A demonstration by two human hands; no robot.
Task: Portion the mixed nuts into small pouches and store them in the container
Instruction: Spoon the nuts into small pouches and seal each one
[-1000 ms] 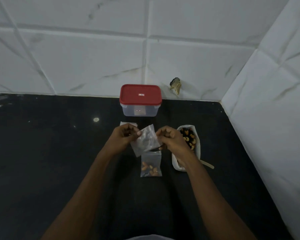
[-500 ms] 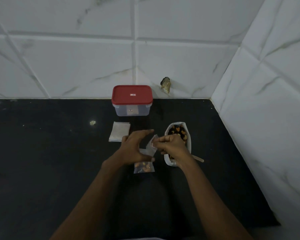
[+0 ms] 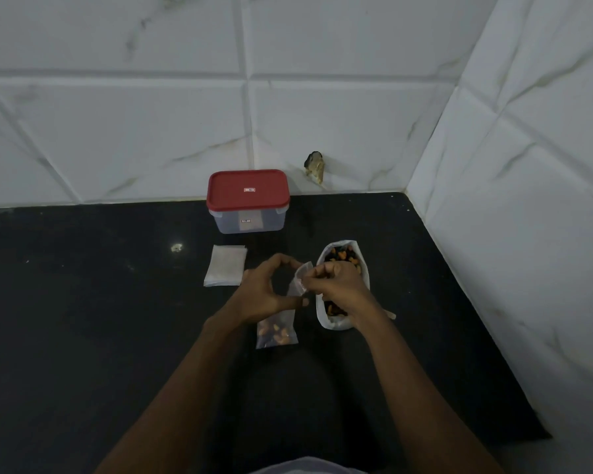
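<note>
One filled pouch (image 3: 276,333) on tabletop (image 3: 83,336); left hand (image 3: 262,292) and right hand (image 3: 338,285) pinch an empty pouch (image 3: 299,280) beside the nut bag (image 3: 343,256); spare pouches (image 3: 225,270) stacked near the lidded container (image 3: 248,203), apparently nothing stored yet.

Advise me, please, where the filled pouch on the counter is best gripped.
Probably pinch the flat, empty film of the filled pouch above the nuts, coming from above at its far end: the nuts bunch at the near end, so they would hang down. The left hand overlaps that end.
</note>
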